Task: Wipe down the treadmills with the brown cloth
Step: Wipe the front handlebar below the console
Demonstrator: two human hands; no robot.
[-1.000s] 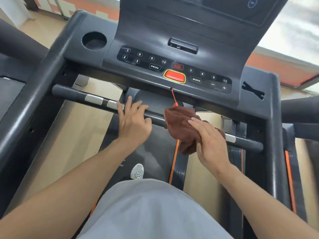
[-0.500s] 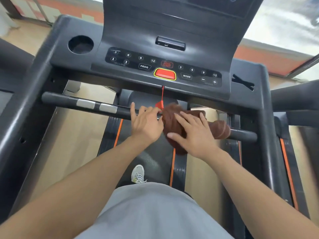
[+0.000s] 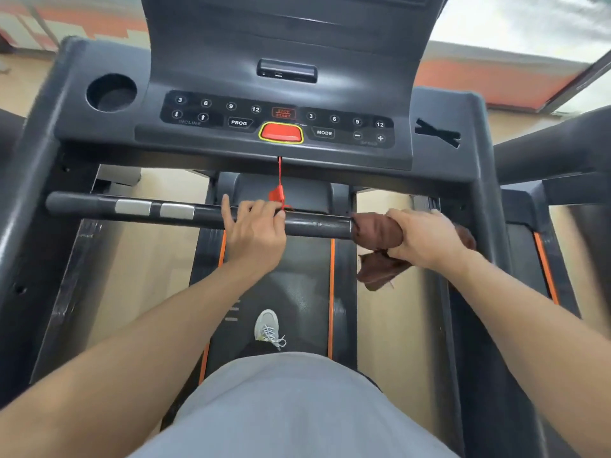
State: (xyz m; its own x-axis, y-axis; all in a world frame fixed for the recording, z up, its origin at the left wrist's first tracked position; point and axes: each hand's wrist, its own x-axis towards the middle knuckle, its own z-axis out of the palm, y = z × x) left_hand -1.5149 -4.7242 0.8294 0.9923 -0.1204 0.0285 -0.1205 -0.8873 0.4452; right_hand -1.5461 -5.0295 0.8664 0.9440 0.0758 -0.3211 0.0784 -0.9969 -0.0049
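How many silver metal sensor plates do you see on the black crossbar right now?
2: the left silver plate and the right silver plate sit side by side, left of the left hand. More may be hidden under the brown cloth and right hand.

We count one dark grey treadmill console (image 3: 109, 140) at twelve o'clock, with one round cup recess (image 3: 111, 92) at eleven o'clock and one red oval stop button (image 3: 281, 132). One black crossbar (image 3: 310, 226) carries two silver sensor plates (image 3: 133, 206) at nine o'clock. We see one brown cloth (image 3: 377, 226) at three o'clock, two bare hands and one grey laced shoe (image 3: 266, 325) at six o'clock.
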